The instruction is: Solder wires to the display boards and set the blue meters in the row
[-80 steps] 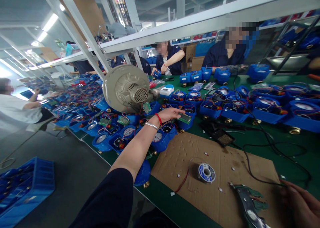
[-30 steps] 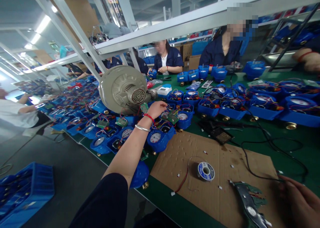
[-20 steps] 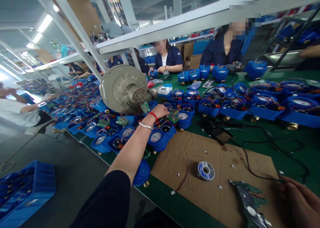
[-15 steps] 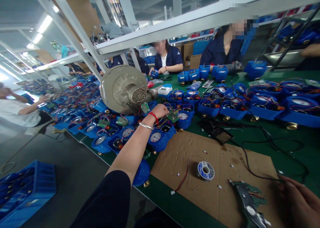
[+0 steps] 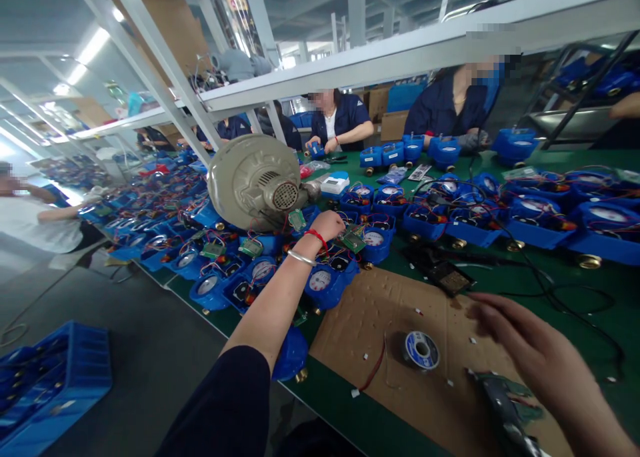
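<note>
no legible text; print on the wire spool [image 5: 419,360] too blurred

Factory floor, electronics assembly line. Tells: blue dial meters [image 5: 530,231] in rows along a green bench [image 5: 346,411], 9 through 3 o'clock; bare circuit boards [image 5: 353,239] near center; solder spool [image 5: 426,362] at 4-5. Plastic crate [image 5: 90,373] of blue parts at 8. Co-workers [image 5: 347,120] in matching navy at 12 and 2. Strip light [image 5: 93,53] at 10, metal-frame shelf [image 5: 320,74] at 12.

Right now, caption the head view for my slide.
Left hand beside a green circuit board among blue meters, right hand near a spool on cardboard.
</note>
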`<action>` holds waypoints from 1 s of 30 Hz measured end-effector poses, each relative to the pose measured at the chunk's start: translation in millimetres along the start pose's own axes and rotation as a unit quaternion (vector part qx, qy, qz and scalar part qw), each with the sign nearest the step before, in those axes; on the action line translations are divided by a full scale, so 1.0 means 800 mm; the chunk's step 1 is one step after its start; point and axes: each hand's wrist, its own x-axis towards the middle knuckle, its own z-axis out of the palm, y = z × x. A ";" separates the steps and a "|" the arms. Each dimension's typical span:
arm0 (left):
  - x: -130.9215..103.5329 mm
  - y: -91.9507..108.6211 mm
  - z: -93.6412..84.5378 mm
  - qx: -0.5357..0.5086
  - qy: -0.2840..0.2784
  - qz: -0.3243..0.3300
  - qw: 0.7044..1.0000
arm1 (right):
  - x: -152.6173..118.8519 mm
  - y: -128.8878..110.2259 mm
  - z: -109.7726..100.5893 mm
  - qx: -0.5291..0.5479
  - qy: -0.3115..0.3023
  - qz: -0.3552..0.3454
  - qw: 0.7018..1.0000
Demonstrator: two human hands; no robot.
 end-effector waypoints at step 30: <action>-0.006 -0.029 0.006 -0.134 -0.039 -0.010 0.990 | 0.197 -0.054 0.162 0.287 0.008 0.157 0.945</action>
